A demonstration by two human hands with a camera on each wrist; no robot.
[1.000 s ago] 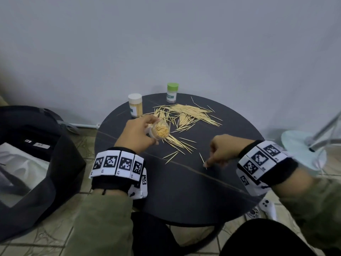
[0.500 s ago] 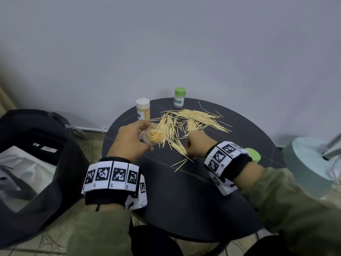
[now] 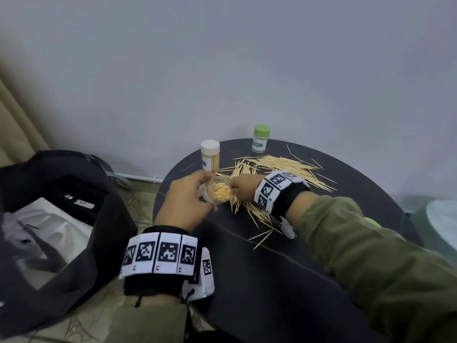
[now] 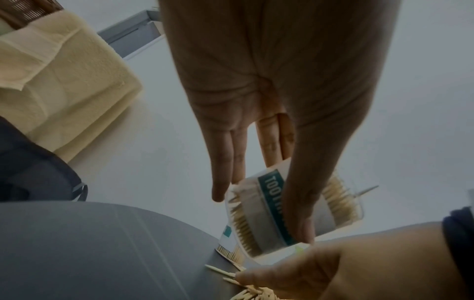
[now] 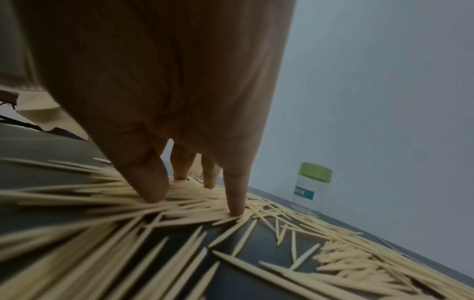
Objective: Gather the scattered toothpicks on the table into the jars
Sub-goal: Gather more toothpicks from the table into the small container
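My left hand [image 3: 188, 203] grips an open clear jar [image 3: 219, 193] packed with toothpicks, tilted above the left part of the round black table [image 3: 284, 280]. In the left wrist view its thumb and fingers wrap the jar [image 4: 264, 213] around its teal label. Right beside the jar's mouth, my right hand [image 3: 244, 188] is down on the scattered toothpicks [image 3: 284, 164]. The right wrist view shows the right hand [image 5: 195, 203] with its thumb and fingertips [image 5: 236, 205] planted apart on the toothpick pile [image 5: 256, 227], nothing lifted.
A white-lidded jar [image 3: 210, 155] full of toothpicks and a green-lidded jar [image 3: 260, 138] stand at the table's back edge, by the wall. A loose green lid [image 3: 371, 222] peeks out behind my right sleeve. A black bag [image 3: 61, 219] sits on the floor to the left.
My right hand left the lone toothpick near the table's front and moved back and left onto the pile beside the jar. The left hand kept holding the jar.
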